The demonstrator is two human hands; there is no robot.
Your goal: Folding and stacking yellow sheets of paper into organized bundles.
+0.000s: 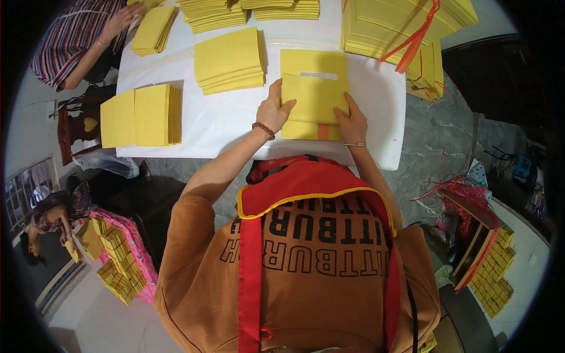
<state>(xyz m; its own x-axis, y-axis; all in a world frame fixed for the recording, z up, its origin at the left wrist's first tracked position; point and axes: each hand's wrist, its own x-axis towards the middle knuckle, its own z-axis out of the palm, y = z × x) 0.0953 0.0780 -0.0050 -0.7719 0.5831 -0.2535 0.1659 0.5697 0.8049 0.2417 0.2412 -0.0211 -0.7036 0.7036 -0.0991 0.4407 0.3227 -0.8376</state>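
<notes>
My left hand [273, 113] grips the left edge of a yellow paper sheet [315, 100], its thumb resting on top. At the opposite edge my right hand [353, 122] holds the same sheet, thumb on its face. The sheet lies over other yellow paper [315, 59], which shows beyond its far edge along with a pale strip [319, 76]. An orange patch [323, 132] shows near the bottom edge. I cannot tell how many layers are between my fingers. Left of my hands, a fanned stack of yellow paper [228, 57] lies on the white table [223, 120].
Another yellow stack [159, 115] lies at the table's left. Large yellow bundles [382, 29] with red ribbon [418, 38] stand at far right. At far left a co-worker's hand [125, 19] is by more paper. Another person [53, 215] handles yellow pieces at lower left.
</notes>
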